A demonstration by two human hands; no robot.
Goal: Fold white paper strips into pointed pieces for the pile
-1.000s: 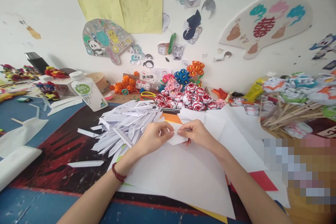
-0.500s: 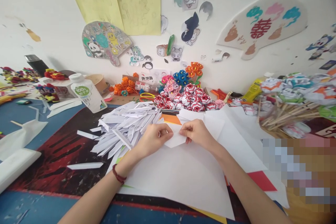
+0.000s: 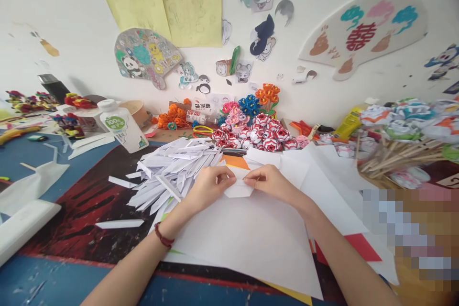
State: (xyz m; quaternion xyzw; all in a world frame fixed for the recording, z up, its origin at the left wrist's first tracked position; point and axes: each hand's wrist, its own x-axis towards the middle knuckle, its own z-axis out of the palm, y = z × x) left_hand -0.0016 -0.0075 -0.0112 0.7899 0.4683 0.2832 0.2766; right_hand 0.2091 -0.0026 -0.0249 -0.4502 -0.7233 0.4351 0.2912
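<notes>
Between both hands is a small folded piece of white paper [image 3: 238, 190], its lower corners slanted and its bottom edge straight. My left hand [image 3: 214, 182] pinches its left side between thumb and fingers. On the right side, my right hand [image 3: 267, 181] grips it the same way, fingertips close to the left ones. The piece is held over large white sheets [image 3: 251, 239] on the table. A heap of folded white paper strips [image 3: 175, 167] lies just left of my left hand. One loose strip [image 3: 120, 224] rests apart on the dark mat.
Red-and-white paper flowers [image 3: 265, 134] are piled behind the hands. A white bottle [image 3: 124, 126] stands at the back left. Paper flowers on wooden sticks [image 3: 409, 153] lie at the right. A red paper piece [image 3: 364, 247] pokes out near my right forearm.
The paper between my hands now has a flat, straight lower edge where a pointed corner hung before. My fingertips have shifted slightly along its top. The whole view has shifted slightly.
</notes>
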